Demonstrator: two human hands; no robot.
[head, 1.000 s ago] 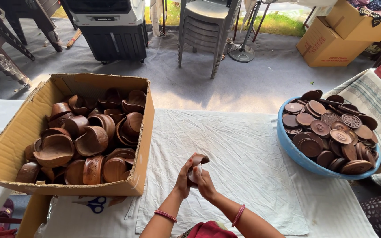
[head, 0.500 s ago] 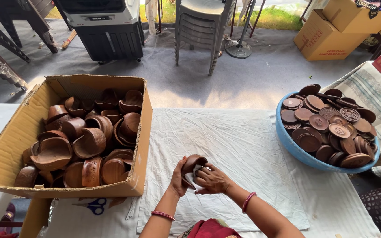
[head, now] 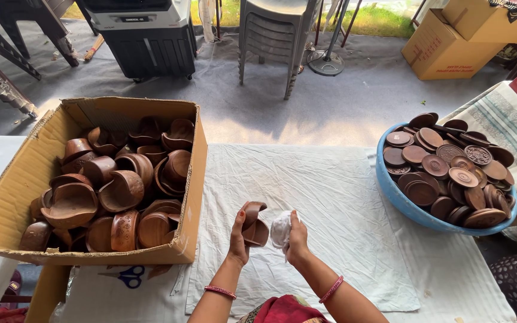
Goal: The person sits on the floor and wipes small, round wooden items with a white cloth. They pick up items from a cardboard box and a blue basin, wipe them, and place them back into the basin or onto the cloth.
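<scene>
On our left a cardboard box (head: 13, 203) sits on the table, packed with brown clay pots (head: 115, 185), and blue-handled scissors (head: 128, 276) lie just under its near edge. Between box and basin a white cloth (head: 330, 191) covers the table. Over it we raise our left hand (head: 239, 234), fingers closed around a small clay pot (head: 254, 222) held upright. Just beside it, our right hand (head: 297, 239) is closed on a crumpled white rag (head: 280, 228), near the pot. Both forearms angle up from below, each wearing a red bangle. Farther right, a blue basin (head: 408, 206) holds brown clay lids (head: 444, 173).
</scene>
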